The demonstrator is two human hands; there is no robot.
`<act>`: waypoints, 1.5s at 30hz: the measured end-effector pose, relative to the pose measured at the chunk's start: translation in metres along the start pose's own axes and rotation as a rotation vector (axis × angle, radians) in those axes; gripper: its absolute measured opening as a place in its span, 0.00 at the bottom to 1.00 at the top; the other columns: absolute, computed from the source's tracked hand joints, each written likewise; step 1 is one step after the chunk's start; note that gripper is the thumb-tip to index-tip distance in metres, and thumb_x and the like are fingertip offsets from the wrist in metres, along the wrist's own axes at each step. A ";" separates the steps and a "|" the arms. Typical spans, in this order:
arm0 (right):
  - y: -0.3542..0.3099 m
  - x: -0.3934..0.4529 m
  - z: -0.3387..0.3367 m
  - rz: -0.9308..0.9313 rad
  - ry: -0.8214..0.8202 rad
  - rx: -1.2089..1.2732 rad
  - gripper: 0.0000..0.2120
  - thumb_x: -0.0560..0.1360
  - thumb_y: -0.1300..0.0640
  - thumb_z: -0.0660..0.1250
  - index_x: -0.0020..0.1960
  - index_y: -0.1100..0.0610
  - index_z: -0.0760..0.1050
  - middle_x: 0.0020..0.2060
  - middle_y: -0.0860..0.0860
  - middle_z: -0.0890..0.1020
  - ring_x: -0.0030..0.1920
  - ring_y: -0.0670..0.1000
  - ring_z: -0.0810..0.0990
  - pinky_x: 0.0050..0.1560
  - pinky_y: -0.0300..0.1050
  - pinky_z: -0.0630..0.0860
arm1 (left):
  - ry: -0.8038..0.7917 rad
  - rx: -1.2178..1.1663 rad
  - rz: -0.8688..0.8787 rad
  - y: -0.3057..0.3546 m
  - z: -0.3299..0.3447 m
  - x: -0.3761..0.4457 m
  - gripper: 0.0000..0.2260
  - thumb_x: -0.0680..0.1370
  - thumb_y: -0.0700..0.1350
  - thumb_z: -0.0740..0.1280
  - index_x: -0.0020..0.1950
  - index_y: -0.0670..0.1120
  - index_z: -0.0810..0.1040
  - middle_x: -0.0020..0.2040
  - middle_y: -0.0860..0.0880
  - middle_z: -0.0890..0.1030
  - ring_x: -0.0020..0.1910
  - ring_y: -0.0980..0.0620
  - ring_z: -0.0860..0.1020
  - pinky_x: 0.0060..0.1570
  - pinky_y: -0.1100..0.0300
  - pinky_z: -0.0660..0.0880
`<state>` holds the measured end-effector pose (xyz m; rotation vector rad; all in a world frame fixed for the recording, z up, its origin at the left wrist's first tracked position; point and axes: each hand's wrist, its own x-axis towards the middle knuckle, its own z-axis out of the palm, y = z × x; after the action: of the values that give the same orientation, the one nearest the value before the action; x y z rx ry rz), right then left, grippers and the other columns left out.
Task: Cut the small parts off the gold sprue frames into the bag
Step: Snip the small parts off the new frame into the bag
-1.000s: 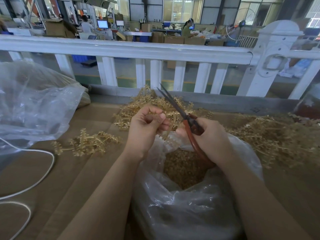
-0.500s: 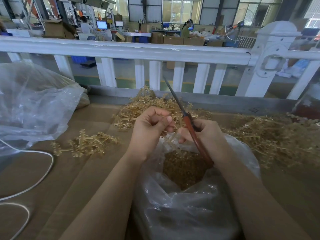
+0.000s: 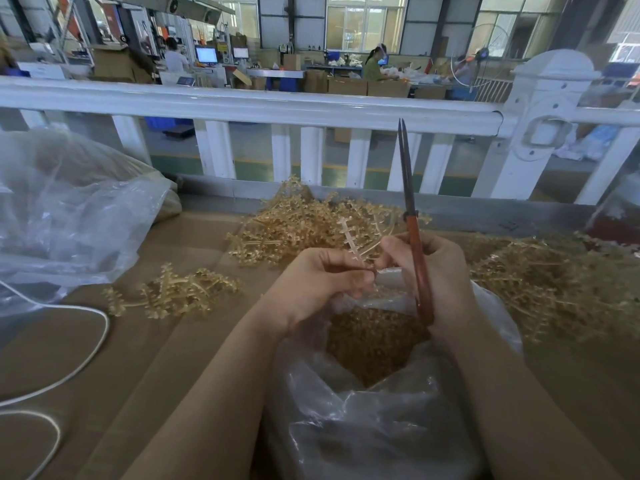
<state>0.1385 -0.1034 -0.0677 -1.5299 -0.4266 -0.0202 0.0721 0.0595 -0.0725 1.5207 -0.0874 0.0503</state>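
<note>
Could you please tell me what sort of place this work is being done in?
Most likely a factory floor or packing workshop. Behind the white railing stand cardboard boxes and lit computer screens at workstations, and piles of gold sprue frames lie on the cardboard-covered table.

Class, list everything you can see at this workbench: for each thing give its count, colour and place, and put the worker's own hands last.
Sprue frame: one, pale gold, held above the bag.
Bag: one, clear plastic, open at centre front, with gold cut parts inside.
Scissors: one pair, red handles, dark blades closed and pointing up.
Sprue piles: three, gold; small left, centre back, large right.
Second bag: one, clear, far left.
Cord: white, lower left.
Railing: white, behind the bench.
Bench top: brown.
Left hand: pinches the sprue frame.
Right hand: grips the scissors.
</note>
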 end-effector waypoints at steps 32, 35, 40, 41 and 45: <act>0.021 0.003 -0.007 -0.320 -0.138 -1.026 0.30 0.60 0.14 0.50 0.49 0.35 0.65 0.34 0.29 0.70 0.34 0.33 0.68 0.32 0.30 0.61 | 0.444 -0.316 0.223 -0.005 -0.012 0.005 0.08 0.74 0.31 0.68 0.46 0.42 0.81 0.37 0.47 0.85 0.39 0.53 0.84 0.43 0.64 0.80; 0.022 0.004 -0.008 -0.317 -0.139 -1.041 0.29 0.61 0.15 0.53 0.48 0.35 0.66 0.33 0.30 0.70 0.33 0.33 0.67 0.33 0.30 0.60 | 0.439 -0.303 0.228 -0.005 -0.012 0.005 0.08 0.76 0.30 0.67 0.47 0.41 0.81 0.37 0.47 0.85 0.38 0.54 0.84 0.43 0.64 0.80; 0.024 0.005 -0.007 -0.331 -0.114 -1.051 0.30 0.61 0.14 0.52 0.46 0.37 0.68 0.31 0.32 0.70 0.32 0.34 0.67 0.32 0.30 0.60 | 0.436 -0.294 0.237 -0.005 -0.013 0.004 0.07 0.75 0.30 0.68 0.47 0.40 0.81 0.38 0.46 0.85 0.38 0.53 0.84 0.41 0.65 0.79; 0.024 0.005 -0.007 -0.330 -0.111 -1.049 0.30 0.61 0.14 0.52 0.45 0.37 0.68 0.31 0.32 0.71 0.32 0.34 0.67 0.32 0.30 0.60 | 0.436 -0.292 0.239 -0.005 -0.013 0.004 0.07 0.75 0.30 0.68 0.46 0.40 0.81 0.38 0.46 0.85 0.38 0.53 0.84 0.41 0.64 0.79; 0.025 0.005 -0.007 -0.330 -0.091 -1.023 0.38 0.58 0.12 0.49 0.48 0.40 0.75 0.32 0.33 0.73 0.32 0.37 0.69 0.34 0.30 0.62 | 0.433 -0.279 0.251 -0.004 -0.014 0.003 0.05 0.75 0.31 0.69 0.45 0.40 0.81 0.38 0.46 0.85 0.38 0.54 0.84 0.41 0.64 0.79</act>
<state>0.1519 -0.1078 -0.0905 -2.4447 -0.8089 -0.4924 0.0753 0.0730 -0.0770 1.1853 0.0605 0.5439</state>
